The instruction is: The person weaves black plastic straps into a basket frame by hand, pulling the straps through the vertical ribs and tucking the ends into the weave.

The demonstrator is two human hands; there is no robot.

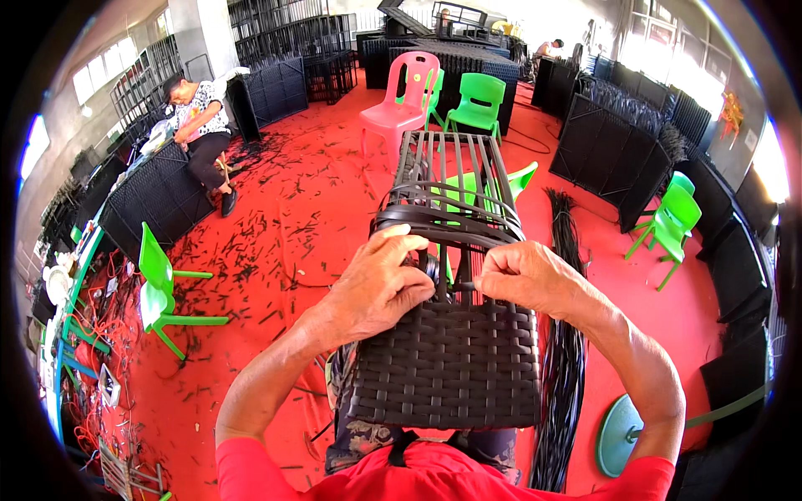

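A long frame, partly woven with flat black plastic strips, stands over my lap. Its near part is a close black weave; farther off, bare lengthwise strips run to the far end. A loose bundle of black strips loops across the middle. My left hand lies at the left edge, fingers curled around strips there, one finger against the loops. On the right, my right hand is closed in a pinch on a dark strip at the weave's edge. The fingertips partly hide the strips they grip.
A long bunch of black strips lies on the red floor to the right. Green chairs and a pink chair stand around. Scraps litter the left floor. A seated person works at far left. Stacked black panels stand at right.
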